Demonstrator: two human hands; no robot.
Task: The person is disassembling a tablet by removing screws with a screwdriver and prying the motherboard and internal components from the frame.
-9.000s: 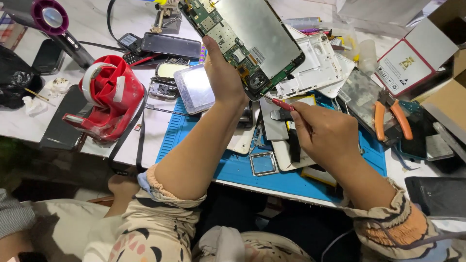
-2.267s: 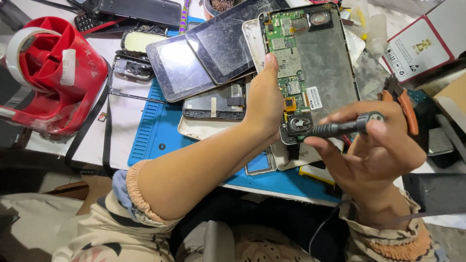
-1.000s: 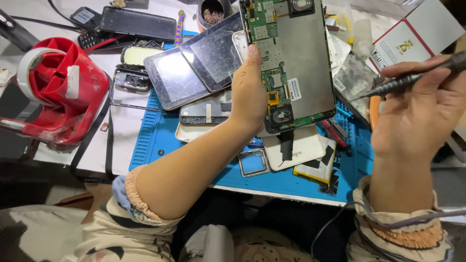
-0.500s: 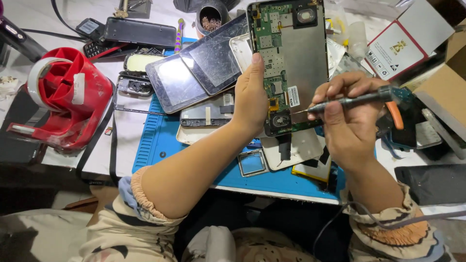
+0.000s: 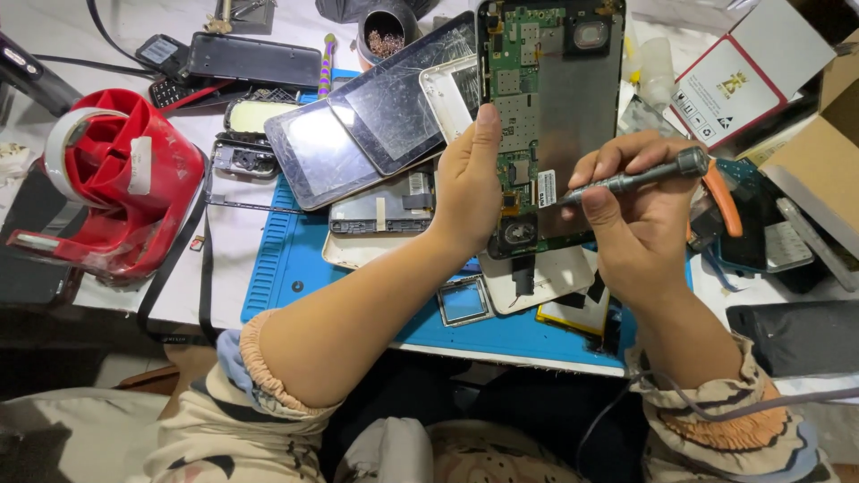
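Note:
My left hand point(image 5: 470, 183) grips the left edge of an opened tablet point(image 5: 573, 98), held upright above the blue work mat point(image 5: 286, 268); its green circuit board and grey metal shield face me. My right hand point(image 5: 640, 224) holds a slim grey metal screwdriver point(image 5: 626, 182) level, its tip pointing left and touching the board near a small white label at the tablet's lower middle.
Two loose tablet screens point(image 5: 358, 134) and a white frame lie on the mat behind my left hand. A red tape dispenser point(image 5: 116, 179) stands at the left. Orange-handled pliers point(image 5: 723, 199), a white box point(image 5: 743, 76), a cardboard box point(image 5: 819, 170) and phones point(image 5: 250, 58) crowd the bench.
My right hand swung out to the right with the screwdriver, then came back to the tablet; its tip now rests on the lower board. The left hand keeps holding the tablet.

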